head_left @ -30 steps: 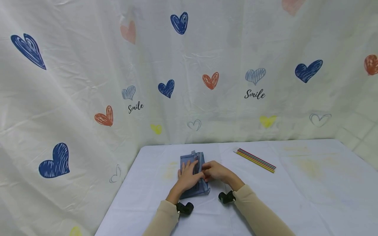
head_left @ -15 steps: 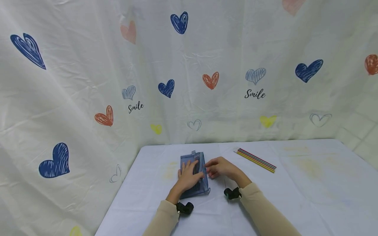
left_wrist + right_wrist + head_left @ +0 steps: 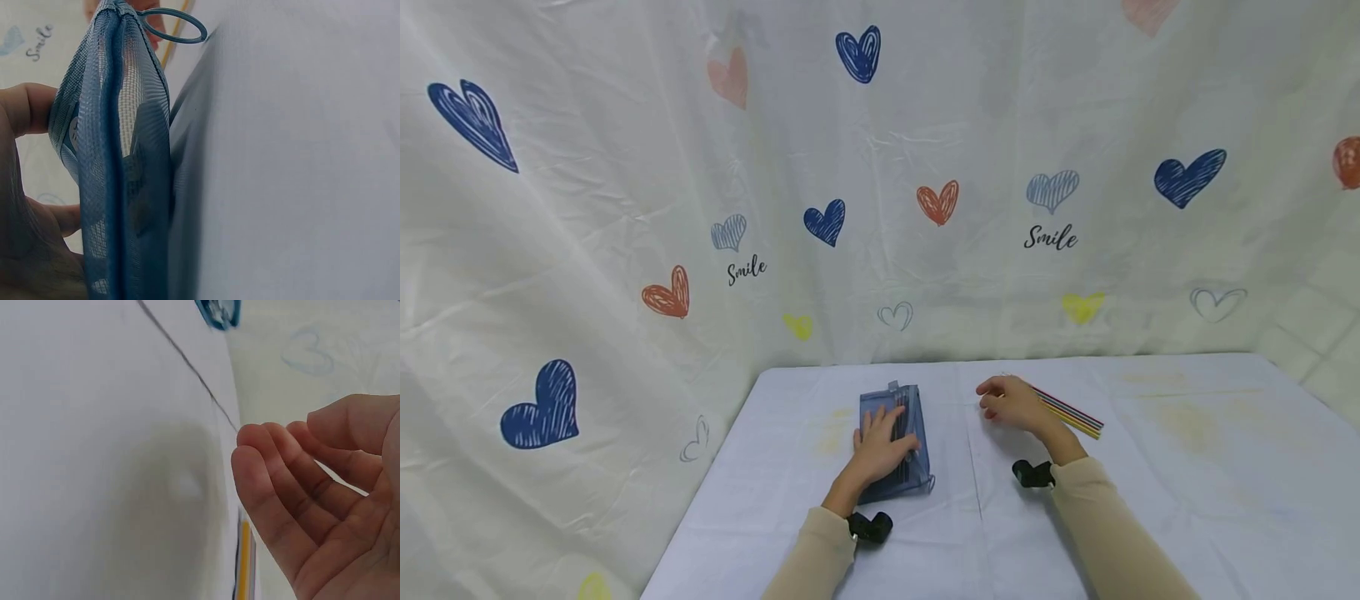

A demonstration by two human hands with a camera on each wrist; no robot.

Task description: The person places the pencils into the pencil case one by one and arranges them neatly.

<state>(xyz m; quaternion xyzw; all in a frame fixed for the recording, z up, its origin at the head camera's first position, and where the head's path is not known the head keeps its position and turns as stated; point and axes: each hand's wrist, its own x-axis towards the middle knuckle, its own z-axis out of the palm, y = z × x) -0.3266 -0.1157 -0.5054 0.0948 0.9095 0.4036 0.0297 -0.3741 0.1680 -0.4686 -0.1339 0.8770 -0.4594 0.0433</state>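
A blue mesh zip pencil case (image 3: 912,480) lies on the white table, with dark slim items dimly visible through its mesh. My left hand (image 3: 876,450) rests on top of it, fingers spread. In the left wrist view the case's side (image 3: 115,162) fills the middle, and a fabric loop (image 3: 181,39) sticks out at its end. My right hand (image 3: 1018,406) hovers by several coloured pencils (image 3: 1078,417), partly covering their far end. Its fingers are loosely bent in the right wrist view, with nothing between fingers (image 3: 269,487) and thumb.
A white cloth with a crease covers the table (image 3: 1150,500). Behind and to the left hangs a white curtain (image 3: 970,275) printed with hearts and "Smile". A small black wrist camera (image 3: 871,528) is on the left wrist, another (image 3: 1032,474) on the right.
My right hand has left the case's right edge and moved right and away from me, up to the pencils. The left hand stays on the case.
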